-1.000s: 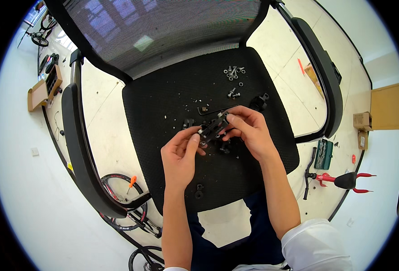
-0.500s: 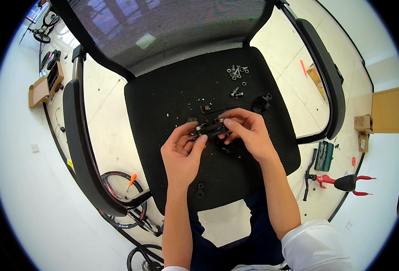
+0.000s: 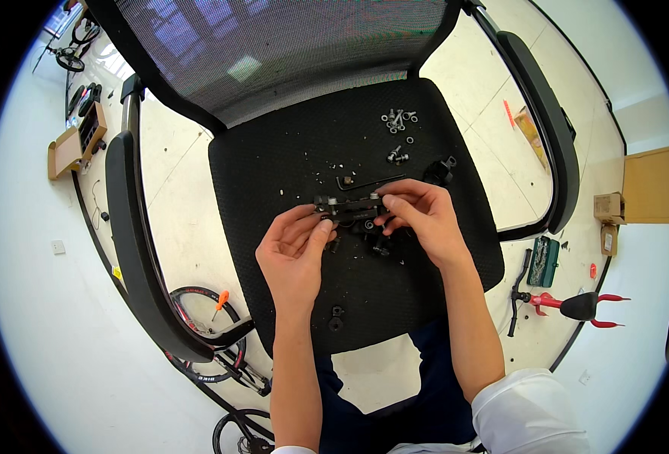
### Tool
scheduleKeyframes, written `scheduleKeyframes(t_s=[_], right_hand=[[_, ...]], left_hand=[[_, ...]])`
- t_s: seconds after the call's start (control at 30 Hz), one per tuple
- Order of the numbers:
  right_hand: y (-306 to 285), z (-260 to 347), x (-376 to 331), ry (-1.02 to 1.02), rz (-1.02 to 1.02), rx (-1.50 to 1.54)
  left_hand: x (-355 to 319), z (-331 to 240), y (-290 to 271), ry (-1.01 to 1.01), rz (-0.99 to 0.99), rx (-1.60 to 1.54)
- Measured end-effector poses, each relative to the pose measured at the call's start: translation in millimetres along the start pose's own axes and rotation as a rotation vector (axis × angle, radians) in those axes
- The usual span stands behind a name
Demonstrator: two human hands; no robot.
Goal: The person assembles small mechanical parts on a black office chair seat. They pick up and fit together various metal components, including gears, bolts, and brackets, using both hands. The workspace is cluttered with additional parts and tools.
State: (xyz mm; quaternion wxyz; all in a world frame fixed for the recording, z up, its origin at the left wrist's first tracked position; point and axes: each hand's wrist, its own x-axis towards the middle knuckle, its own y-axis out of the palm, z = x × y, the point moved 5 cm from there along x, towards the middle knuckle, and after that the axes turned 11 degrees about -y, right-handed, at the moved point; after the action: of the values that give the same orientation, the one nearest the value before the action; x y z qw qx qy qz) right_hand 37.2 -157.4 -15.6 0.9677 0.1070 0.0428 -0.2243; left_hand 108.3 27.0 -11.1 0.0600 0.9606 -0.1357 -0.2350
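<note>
Above the middle of the chair seat (image 3: 274, 163), the left hand (image 3: 293, 253) and right hand (image 3: 429, 227) pinch opposite ends of a black bracket (image 3: 358, 206), likely light, rigid and best held there.

A black part (image 3: 357, 215), silvery fittings (image 3: 374, 197) on its far edge, was held crosswise between left hand (image 3: 290, 253) and right hand (image 3: 429, 225).
</note>
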Motion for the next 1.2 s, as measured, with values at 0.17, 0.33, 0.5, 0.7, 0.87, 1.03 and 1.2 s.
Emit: scheduleKeyframes(t_s=[0.17, 0.33, 0.5, 0.7, 0.87, 1.03, 1.2], right_hand=[[-1, 1, -1, -0.023, 0.079, -0.047], [15, -2, -6, -0.031, 0.229, -0.069], [3, 4, -4, -0.054, 0.08, -0.213], [-27, 4, 0, -0.228, -0.08, -0.883], [-21, -2, 2, -0.208, 0.009, -1.119], [-21, -1, 2, -0.239, -0.027, -0.792], [-16, 10, 4, -0.029, -0.169, 0.088]], left_hand=[[2, 2, -2, -0.011, 0.002, -0.074], [1, 9, 2, -0.085, 0.07, -0.182], [4, 16, 4, -0.13, 0.132, -0.136], [4, 15, 5, -0.165, 0.149, -0.158], [2, 17, 5, -0.169, 0.149, -0.127], [1, 12, 7, -0.188, 0.134, -0.108], [1, 16, 10, -0.215, 0.168, -0.059]])
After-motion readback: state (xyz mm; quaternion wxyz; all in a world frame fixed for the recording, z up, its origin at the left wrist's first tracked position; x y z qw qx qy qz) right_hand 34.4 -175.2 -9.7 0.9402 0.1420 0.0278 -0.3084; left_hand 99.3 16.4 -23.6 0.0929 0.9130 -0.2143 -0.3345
